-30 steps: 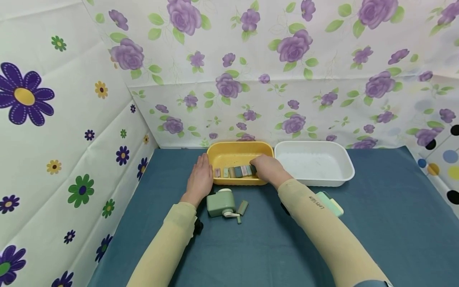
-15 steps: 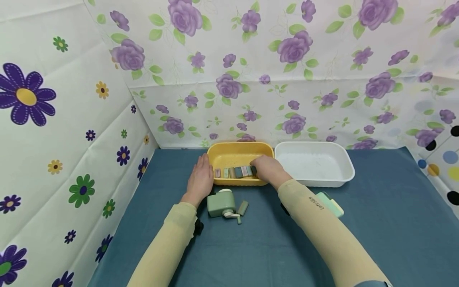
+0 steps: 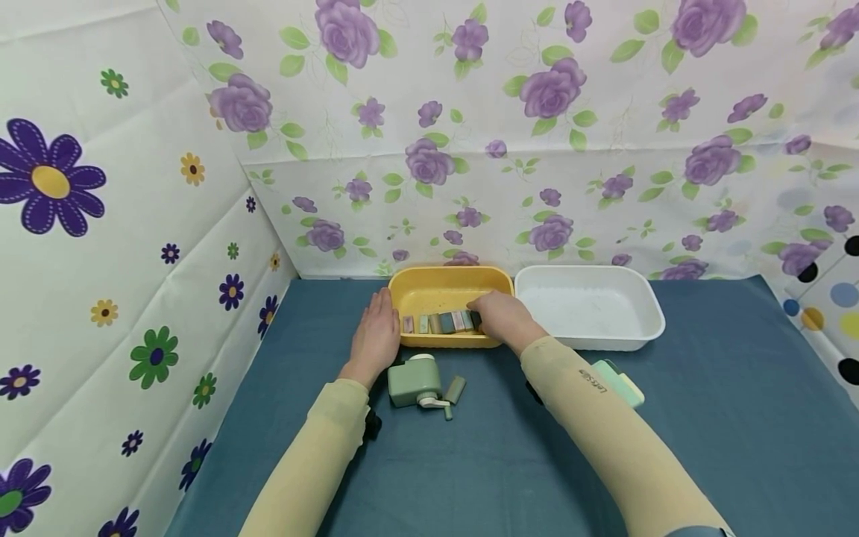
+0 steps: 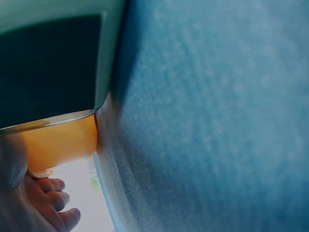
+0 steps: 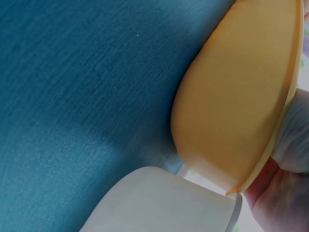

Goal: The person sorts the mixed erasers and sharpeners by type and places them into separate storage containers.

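My left hand (image 3: 376, 335) lies along the left end of the yellow tray (image 3: 446, 276), fingers straight and touching its wall. In the left wrist view the fingers of that hand (image 4: 50, 203) show beside the orange-looking tray wall. My right hand (image 3: 503, 317) reaches over the tray's right end, fingers curled down at a dark block (image 3: 476, 319); its fingertips are mostly hidden. That block ends a row of several small eraser-like blocks (image 3: 446, 322) in grey, tan and pink along the tray's front wall. A separate pink block (image 3: 408, 324) sits at the left.
A white tray (image 3: 590, 298) stands right beside the yellow one. In front lie a green box with a crank handle (image 3: 412, 382), like a pencil sharpener, and a small grey-green block (image 3: 455, 389). A mint and pale yellow object (image 3: 624, 384) is partly behind the right forearm.
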Demonstrator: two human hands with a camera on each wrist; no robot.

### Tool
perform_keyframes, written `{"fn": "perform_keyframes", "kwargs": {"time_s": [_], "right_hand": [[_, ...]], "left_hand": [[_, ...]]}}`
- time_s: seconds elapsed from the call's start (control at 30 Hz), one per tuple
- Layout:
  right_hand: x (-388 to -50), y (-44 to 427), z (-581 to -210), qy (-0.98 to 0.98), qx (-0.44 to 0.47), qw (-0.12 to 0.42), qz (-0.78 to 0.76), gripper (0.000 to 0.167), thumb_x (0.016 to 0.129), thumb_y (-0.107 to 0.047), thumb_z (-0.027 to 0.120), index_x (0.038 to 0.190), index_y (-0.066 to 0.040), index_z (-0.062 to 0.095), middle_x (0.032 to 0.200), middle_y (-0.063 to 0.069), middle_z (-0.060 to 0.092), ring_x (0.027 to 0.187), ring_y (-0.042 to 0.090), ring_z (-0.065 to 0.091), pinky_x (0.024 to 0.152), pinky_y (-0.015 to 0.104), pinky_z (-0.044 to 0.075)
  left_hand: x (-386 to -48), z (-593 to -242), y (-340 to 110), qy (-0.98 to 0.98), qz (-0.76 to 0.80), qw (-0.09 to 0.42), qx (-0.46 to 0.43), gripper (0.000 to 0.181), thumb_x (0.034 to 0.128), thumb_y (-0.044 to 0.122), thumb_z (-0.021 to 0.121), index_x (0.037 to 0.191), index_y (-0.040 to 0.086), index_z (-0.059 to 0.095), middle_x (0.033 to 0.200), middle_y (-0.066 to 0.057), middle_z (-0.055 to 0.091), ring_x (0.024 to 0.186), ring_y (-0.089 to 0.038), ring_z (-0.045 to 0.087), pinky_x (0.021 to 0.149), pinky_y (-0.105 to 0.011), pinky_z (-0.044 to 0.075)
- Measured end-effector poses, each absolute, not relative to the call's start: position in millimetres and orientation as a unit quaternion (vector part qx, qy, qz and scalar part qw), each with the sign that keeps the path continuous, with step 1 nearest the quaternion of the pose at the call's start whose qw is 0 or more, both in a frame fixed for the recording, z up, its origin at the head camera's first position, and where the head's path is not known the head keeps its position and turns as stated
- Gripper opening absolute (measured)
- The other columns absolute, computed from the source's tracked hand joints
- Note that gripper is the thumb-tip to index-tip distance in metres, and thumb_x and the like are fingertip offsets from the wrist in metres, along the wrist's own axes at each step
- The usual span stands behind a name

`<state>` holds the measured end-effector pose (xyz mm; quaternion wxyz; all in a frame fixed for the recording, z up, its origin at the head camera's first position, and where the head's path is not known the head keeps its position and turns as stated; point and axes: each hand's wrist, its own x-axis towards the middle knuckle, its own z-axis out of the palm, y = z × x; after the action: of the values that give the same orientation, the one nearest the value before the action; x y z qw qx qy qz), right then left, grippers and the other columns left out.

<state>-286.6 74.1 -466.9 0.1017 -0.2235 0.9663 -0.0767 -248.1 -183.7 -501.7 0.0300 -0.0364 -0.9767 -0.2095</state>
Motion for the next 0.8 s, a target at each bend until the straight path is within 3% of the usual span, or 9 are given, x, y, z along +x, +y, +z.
{"fn": "perform_keyframes", "kwargs": {"time_s": [0.67,0.8], "right_hand": [[-286.5,74.3,-466.2,0.966,-0.219,0.109,-0.086,0.048,0.1,-0.009,0.076,0.148,-0.012,0.068,0.141,0.01,0.07,0.127,0.031,0.066,0.107,0.05,0.055],[-285.3,74.8,-466.7,0.965,-0.236,0.082,-0.074,0.045,0.103,-0.008,0.072,0.147,-0.012,0.068,0.136,0.011,0.072,0.122,0.032,0.068,0.102,0.05,0.058]], "left_hand": [[-247.6,-499.7,-183.0,-0.977,-0.209,0.028,-0.034,0.059,0.1189,0.022,0.035,0.169,-0.003,0.019,0.175,-0.02,0.023,0.163,-0.035,0.019,0.131,-0.053,0.02],[-248.8,-500.2,-184.4,-0.978,-0.206,0.028,-0.037,0.059,0.119,0.022,0.034,0.169,-0.003,0.018,0.175,-0.02,0.023,0.163,-0.035,0.018,0.131,-0.053,0.021]]}}
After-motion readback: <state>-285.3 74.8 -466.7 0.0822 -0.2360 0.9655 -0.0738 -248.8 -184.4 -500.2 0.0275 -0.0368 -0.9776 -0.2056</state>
